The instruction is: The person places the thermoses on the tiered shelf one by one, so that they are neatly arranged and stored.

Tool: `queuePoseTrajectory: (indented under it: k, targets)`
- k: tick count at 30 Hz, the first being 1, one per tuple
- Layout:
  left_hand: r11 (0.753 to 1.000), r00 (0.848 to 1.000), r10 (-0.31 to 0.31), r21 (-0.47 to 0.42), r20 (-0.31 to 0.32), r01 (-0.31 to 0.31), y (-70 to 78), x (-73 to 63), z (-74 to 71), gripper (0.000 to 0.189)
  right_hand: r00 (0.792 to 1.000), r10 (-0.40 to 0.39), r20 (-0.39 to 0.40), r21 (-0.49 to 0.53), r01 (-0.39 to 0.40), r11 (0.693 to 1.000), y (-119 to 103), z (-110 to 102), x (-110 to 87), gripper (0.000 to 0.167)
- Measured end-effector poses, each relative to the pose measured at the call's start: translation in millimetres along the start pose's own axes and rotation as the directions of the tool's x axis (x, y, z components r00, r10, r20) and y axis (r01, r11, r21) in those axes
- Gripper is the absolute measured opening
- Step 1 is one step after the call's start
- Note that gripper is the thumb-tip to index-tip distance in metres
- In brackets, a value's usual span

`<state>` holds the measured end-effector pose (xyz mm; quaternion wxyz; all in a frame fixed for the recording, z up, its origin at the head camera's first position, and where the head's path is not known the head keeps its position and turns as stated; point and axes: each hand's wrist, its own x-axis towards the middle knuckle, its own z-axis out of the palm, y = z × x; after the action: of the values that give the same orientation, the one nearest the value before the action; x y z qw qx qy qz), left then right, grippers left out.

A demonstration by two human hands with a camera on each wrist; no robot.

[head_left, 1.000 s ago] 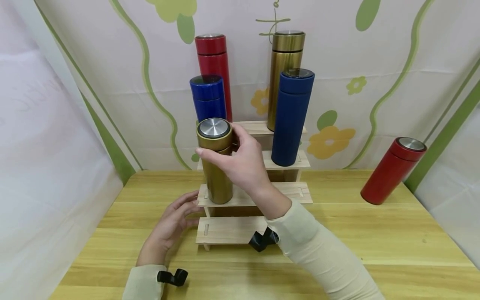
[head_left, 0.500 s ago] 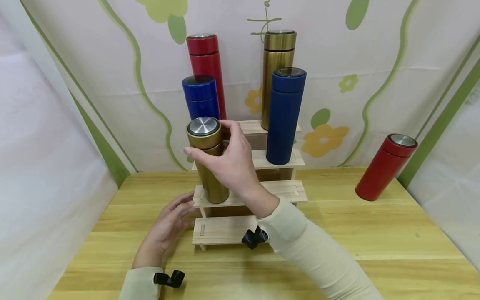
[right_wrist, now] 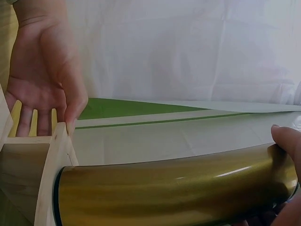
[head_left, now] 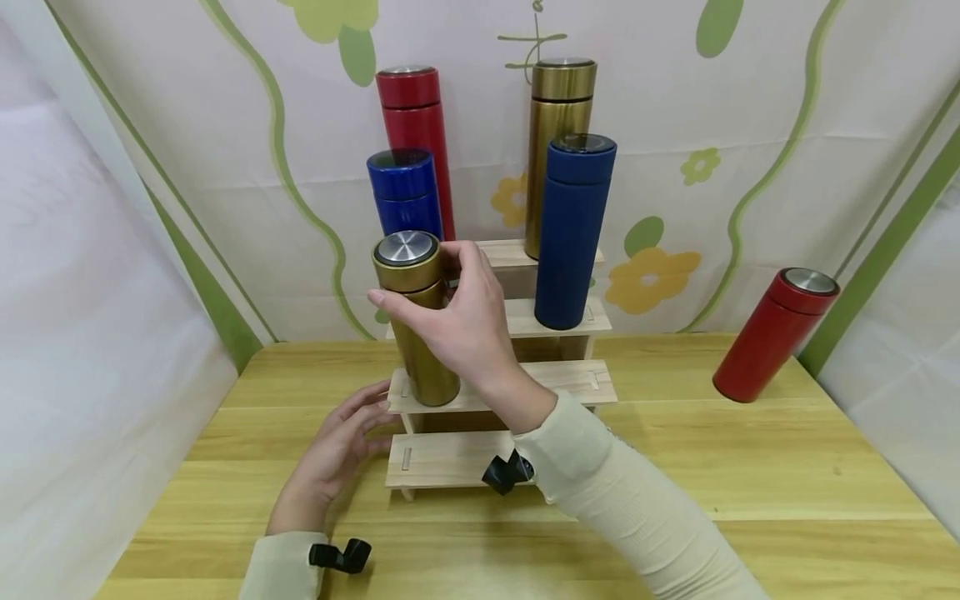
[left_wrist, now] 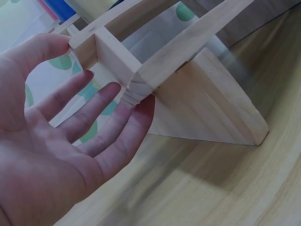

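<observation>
My right hand [head_left: 468,329] grips a gold thermos [head_left: 425,350] near its top, thumb on the front and fingers round the back. The thermos stands upright at the left end of a lower step of the wooden stepped stand [head_left: 555,383]; in the right wrist view its base meets the shelf board. My left hand [head_left: 333,458] is at the stand's left side. In the left wrist view its fingers [left_wrist: 101,110] are spread and slightly bent, with thumb tip and fingertips at the edges of the wooden boards.
Behind stand a blue thermos [head_left: 405,192], a taller red thermos [head_left: 412,125], a dark blue thermos [head_left: 573,233] and a tall gold thermos [head_left: 551,125] on upper steps. Another red thermos [head_left: 772,337] stands on the wooden table [head_left: 787,475] at right. A patterned curtain [head_left: 660,100] hangs behind.
The head view has shifted slightly, moving the whole scene a little left. Both hands keep their places, the right one still gripping the gold thermos on its step.
</observation>
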<state>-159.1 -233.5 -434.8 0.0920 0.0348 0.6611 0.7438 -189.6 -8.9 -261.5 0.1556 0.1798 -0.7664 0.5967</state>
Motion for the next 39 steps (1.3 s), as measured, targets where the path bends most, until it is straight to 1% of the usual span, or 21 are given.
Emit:
queuePoseTrajectory:
  k: [7,16,24,28,31,36,39]
  targets:
    - [1.0,1.0,-0.002,0.002,0.0,0.002,0.6,-0.5,0.4,0.049,1.0,0.007,0.003,-0.013,-0.007,1.0,1,0,0.0,0.078]
    - [1.0,1.0,0.002,-0.003,0.002,-0.002,1.0,-0.3,0.7,0.049,1.0,0.001,0.007,-0.02,-0.001,1.0,4,-3,-2.3,0.076]
    - [1.0,1.0,-0.012,-0.004,-0.011,0.012,0.6,-0.3,1.0,0.049,0.999,0.02,0.045,-0.011,-0.02,1.0,11,-9,-9.4,0.071]
    - [1.0,1.0,-0.019,0.003,-0.016,0.019,0.0,0.1,1.0,0.049,0.998,0.044,0.049,0.002,-0.044,0.999,16,-14,-14.4,0.067]
    - [1.0,1.0,-0.018,0.006,-0.02,0.018,-0.4,0.4,0.8,0.05,0.997,0.051,0.057,0.033,-0.053,0.998,20,-20,-18.5,0.065]
    - [1.0,1.0,-0.018,0.002,-0.018,0.018,-0.9,0.5,0.6,0.05,0.994,0.067,0.089,0.069,-0.073,0.995,27,-33,-27.0,0.065]
    - [1.0,1.0,-0.02,-0.002,-0.017,0.02,-0.9,0.4,0.6,0.048,0.993,0.074,0.093,0.082,-0.082,0.993,33,-40,-32.7,0.062]
